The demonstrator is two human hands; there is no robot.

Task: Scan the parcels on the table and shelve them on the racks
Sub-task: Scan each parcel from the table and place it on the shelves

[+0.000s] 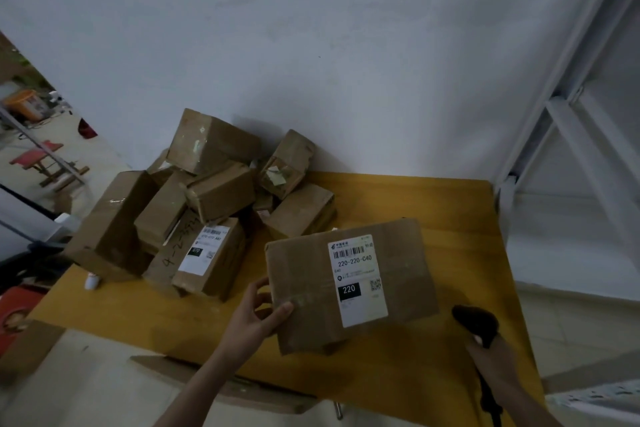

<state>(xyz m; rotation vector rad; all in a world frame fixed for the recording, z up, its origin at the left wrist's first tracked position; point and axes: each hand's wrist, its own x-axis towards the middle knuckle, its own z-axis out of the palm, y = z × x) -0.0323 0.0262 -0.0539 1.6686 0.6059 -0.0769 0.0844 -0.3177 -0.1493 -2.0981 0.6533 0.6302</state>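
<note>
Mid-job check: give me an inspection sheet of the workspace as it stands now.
Surface: yellow table, right part bare.
Job's things: labelled parcel held up, label facing the camera; parcel pile at back left against the wall; scanner in hand.
Clutter: small white bottle at the left edge.
Grips: left hand grips the parcel's left edge; right hand holds the scanner.
Cables: nothing seen.
Surroundings: white rack at right; red stool far left.

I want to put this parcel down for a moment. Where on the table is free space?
Free: the yellow table right of the pile, up to the rack, and the near edge under the held parcel. Crowded: the back-left corner, where boxes lean on each other.
</note>
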